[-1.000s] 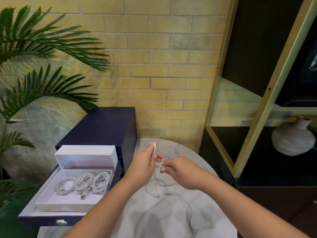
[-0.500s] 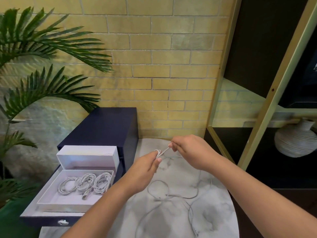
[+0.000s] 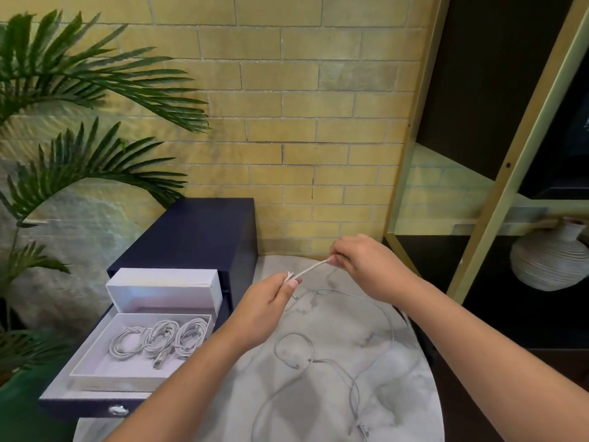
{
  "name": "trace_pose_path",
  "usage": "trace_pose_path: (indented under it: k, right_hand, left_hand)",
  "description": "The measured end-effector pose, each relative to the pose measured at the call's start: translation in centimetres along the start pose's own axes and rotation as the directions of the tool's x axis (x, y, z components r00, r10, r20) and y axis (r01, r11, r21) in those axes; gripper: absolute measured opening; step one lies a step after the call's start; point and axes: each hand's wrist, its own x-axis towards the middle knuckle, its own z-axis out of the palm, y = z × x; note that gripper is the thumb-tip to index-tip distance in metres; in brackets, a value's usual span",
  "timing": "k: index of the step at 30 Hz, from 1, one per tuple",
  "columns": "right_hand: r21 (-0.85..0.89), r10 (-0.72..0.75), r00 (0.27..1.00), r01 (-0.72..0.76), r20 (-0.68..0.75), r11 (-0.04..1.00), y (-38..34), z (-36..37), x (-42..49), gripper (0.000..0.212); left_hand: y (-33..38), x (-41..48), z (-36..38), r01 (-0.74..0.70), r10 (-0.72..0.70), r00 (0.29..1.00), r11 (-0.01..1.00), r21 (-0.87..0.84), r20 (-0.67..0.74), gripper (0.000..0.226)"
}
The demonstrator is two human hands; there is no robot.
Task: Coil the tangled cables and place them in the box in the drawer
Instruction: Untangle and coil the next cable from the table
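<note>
A white cable (image 3: 310,268) is stretched taut between my two hands above the round marble table (image 3: 404,393). My left hand (image 3: 267,301) pinches one folded end of it, and my right hand (image 3: 363,266) pinches it a short way up and to the right. The rest of the cable lies in loose loops (image 3: 318,358) on the marble below my hands. To the left, an open dark-blue drawer (image 3: 60,400) holds a white box (image 3: 105,371) with three coiled white cables (image 3: 159,341) inside. The box's lid (image 3: 165,288) stands behind it.
The dark-blue drawer cabinet (image 3: 191,237) stands against a yellow brick wall. Palm fronds (image 3: 79,90) hang over the left side. A gold-framed dark shelf unit (image 3: 497,173) stands on the right, with a ribbed pale vase (image 3: 551,263) on it.
My right hand has moved up and to the right, away from my left hand, and has drawn a short stretch of cable taut between them. The loops on the table have shifted.
</note>
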Motion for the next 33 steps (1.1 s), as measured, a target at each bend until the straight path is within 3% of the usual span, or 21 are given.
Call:
trace_pose_path:
  k: [4,8,14,18,26,33]
  right_hand:
    - [-0.151,-0.026,0.999,0.021,-0.032,0.988,0.9,0.5,-0.1,0.024]
    - [-0.220,-0.086,0.983,0.049,-0.163,0.974,0.6,0.4,-0.1,0.022]
    - [0.019,0.048,0.988,-0.046,-0.145,0.999,-0.1,-0.2,0.0,0.018]
    - [0.214,0.123,0.980,-0.087,-0.159,0.973,0.4,0.1,-0.3,0.013]
    - [0.195,0.224,0.961,-0.191,-0.163,0.962,1.3,2.1,-0.8,0.019]
    - [0.234,0.323,0.946,-0.322,0.036,0.917,0.0,3.0,-1.0,0.035]
  left_hand:
    - [0.3,0.6,-0.2,0.001,-0.001,1.000,1.000,-0.003,-0.013,0.036]
    - [1.0,0.8,-0.3,-0.004,0.003,1.000,0.998,0.059,0.025,0.031]
    - [1.2,1.1,-0.4,0.011,-0.012,1.000,0.992,-0.127,0.000,0.031]
    - [2.4,1.3,-0.7,0.056,-0.067,0.998,0.922,-0.382,-0.016,0.033]
    - [5.0,1.3,-0.6,0.087,-0.091,0.996,0.777,-0.623,0.026,0.035]
    - [5.9,1.3,0.0,0.083,-0.017,0.995,0.698,-0.711,0.099,0.035]
